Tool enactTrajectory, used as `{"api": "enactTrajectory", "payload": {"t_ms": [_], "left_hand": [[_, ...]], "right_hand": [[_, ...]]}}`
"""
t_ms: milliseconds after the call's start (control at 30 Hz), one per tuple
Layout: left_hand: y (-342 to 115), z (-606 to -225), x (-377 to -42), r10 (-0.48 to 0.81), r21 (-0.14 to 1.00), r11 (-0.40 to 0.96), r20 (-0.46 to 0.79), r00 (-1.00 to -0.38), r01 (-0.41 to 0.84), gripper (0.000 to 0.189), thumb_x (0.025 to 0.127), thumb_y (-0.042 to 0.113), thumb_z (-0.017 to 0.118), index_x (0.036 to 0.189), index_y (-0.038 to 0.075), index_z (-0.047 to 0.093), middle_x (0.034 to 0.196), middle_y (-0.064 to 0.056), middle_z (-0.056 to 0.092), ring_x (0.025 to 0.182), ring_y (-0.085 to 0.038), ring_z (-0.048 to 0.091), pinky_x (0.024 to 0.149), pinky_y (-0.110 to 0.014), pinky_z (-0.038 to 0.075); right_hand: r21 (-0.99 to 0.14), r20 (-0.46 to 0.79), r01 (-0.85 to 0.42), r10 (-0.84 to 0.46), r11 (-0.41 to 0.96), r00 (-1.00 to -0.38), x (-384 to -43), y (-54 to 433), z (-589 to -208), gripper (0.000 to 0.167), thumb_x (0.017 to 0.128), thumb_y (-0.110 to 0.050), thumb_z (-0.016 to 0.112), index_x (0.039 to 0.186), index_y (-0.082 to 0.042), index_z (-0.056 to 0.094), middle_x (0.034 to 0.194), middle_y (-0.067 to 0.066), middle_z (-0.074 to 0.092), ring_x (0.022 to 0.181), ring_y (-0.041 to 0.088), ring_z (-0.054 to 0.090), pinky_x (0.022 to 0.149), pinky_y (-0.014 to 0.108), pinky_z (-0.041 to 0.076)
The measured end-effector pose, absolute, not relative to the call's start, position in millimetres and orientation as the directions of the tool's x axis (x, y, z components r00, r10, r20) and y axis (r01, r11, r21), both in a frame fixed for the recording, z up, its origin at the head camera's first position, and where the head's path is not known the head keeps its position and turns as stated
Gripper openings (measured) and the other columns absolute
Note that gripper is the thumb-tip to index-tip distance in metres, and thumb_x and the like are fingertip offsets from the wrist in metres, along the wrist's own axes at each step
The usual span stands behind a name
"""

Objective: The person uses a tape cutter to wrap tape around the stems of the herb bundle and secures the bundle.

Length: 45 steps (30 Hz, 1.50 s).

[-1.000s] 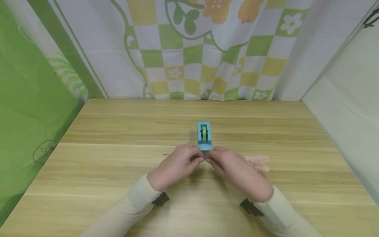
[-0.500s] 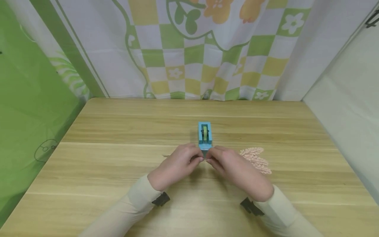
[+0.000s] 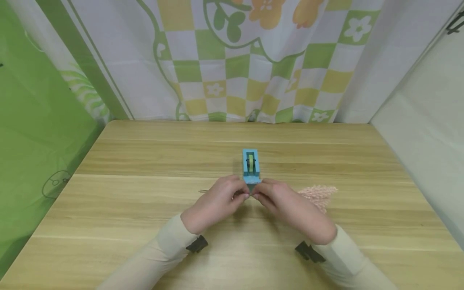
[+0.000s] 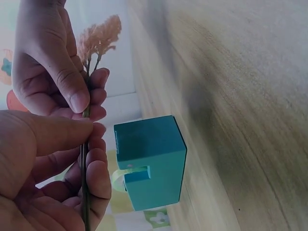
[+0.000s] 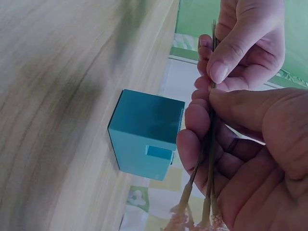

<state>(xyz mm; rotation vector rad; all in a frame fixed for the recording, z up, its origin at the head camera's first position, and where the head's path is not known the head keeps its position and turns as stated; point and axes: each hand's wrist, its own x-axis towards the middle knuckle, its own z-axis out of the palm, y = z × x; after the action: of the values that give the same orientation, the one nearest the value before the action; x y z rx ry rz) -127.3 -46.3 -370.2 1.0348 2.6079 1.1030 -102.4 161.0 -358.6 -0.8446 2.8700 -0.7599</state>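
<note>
A thin bunch of dark stems with fluffy pink flower heads is held crosswise between both hands. My left hand pinches the stems between thumb and fingers, and their bare ends stick out at its left. Close beside it, my right hand pinches the same stems nearer the flower heads, thumb on top. The thumb tips almost meet in the right wrist view. Just beyond the fingertips stands a blue tape dispenser with a roll of green tape. Whether tape lies on the stems cannot be made out.
The wooden table runs back to a checked curtain. Green cloth hangs at the left, a pale wall or sheet at the right. Dark bands are on the sleeves.
The pink flower heads fan out half a second ago, then sit closer together and slightly farther right now. Both hands stay in nearly the same place, still pinching the stems.
</note>
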Motion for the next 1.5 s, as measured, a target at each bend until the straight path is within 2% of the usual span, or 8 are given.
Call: {"api": "enactTrajectory", "payload": {"t_ms": [300, 667, 933, 1067, 1267, 1500], "left_hand": [[-46.4, -371.2, -127.2, 0.648, 0.674, 0.498, 0.130, -0.751, 0.546, 0.009, 0.098, 0.004, 0.070, 0.101, 0.000, 0.077, 0.094, -0.006, 0.068, 0.083, -0.013, 0.055, 0.072, -0.022, 0.051], [-45.5, -374.7, -126.8, 0.643, 0.677, 0.488, 0.148, -0.752, 0.551, 0.004, 0.097, 0.003, 0.072, 0.095, 0.001, 0.075, 0.093, -0.006, 0.068, 0.086, -0.013, 0.058, 0.077, -0.022, 0.053], [-49.4, -378.5, -127.7, 0.658, 0.667, 0.534, 0.058, -0.751, 0.519, 0.008, 0.095, -0.001, 0.069, 0.097, 0.002, 0.076, 0.096, -0.007, 0.072, 0.088, -0.015, 0.062, 0.081, -0.028, 0.056], [-49.9, -381.2, -128.6, 0.673, 0.654, 0.557, 0.006, -0.740, 0.512, 0.011, 0.093, -0.004, 0.066, 0.098, 0.001, 0.075, 0.096, -0.009, 0.074, 0.085, -0.015, 0.063, 0.078, -0.027, 0.056], [-49.4, -382.9, -128.1, 0.667, 0.588, 0.624, -0.057, -0.743, 0.515, 0.008, 0.092, 0.000, 0.069, 0.092, 0.006, 0.073, 0.088, -0.003, 0.073, 0.075, -0.010, 0.059, 0.069, -0.024, 0.052], [-50.6, -387.1, -128.3, 0.671, 0.542, 0.651, -0.084, -0.737, 0.531, 0.012, 0.091, -0.003, 0.069, 0.093, 0.007, 0.076, 0.094, -0.004, 0.076, 0.081, -0.011, 0.062, 0.074, -0.025, 0.055]], "right_hand": [[-0.480, 0.065, -0.484, -0.521, 0.732, -0.851, -101.5, 160.9, -358.3, 0.008, 0.103, -0.008, 0.065, 0.104, -0.006, 0.073, 0.096, -0.001, 0.071, 0.083, 0.006, 0.060, 0.076, 0.027, 0.058], [-0.431, 0.086, -0.496, -0.513, 0.754, -0.854, -98.0, 160.4, -359.6, 0.005, 0.102, -0.011, 0.067, 0.100, -0.011, 0.071, 0.094, -0.006, 0.068, 0.081, 0.004, 0.058, 0.075, 0.026, 0.056], [-0.410, -0.023, -0.420, -0.470, 0.810, -0.882, -96.9, 163.4, -359.2, 0.005, 0.099, -0.008, 0.069, 0.098, -0.012, 0.072, 0.090, -0.004, 0.071, 0.079, 0.004, 0.060, 0.075, 0.026, 0.058], [-0.395, -0.051, -0.440, -0.497, 0.806, -0.866, -98.7, 163.5, -362.1, 0.008, 0.097, -0.009, 0.071, 0.091, -0.015, 0.070, 0.083, -0.007, 0.070, 0.074, 0.002, 0.059, 0.071, 0.024, 0.056], [-0.343, -0.073, -0.480, -0.533, 0.807, -0.843, -101.1, 160.3, -368.7, 0.012, 0.096, -0.009, 0.073, 0.086, -0.015, 0.067, 0.080, -0.007, 0.065, 0.070, 0.003, 0.054, 0.066, 0.021, 0.051], [-0.315, -0.073, -0.495, -0.541, 0.810, -0.838, -100.7, 157.1, -374.2, 0.020, 0.096, -0.013, 0.074, 0.081, -0.019, 0.062, 0.078, -0.008, 0.058, 0.068, 0.004, 0.047, 0.061, 0.020, 0.044]]}}
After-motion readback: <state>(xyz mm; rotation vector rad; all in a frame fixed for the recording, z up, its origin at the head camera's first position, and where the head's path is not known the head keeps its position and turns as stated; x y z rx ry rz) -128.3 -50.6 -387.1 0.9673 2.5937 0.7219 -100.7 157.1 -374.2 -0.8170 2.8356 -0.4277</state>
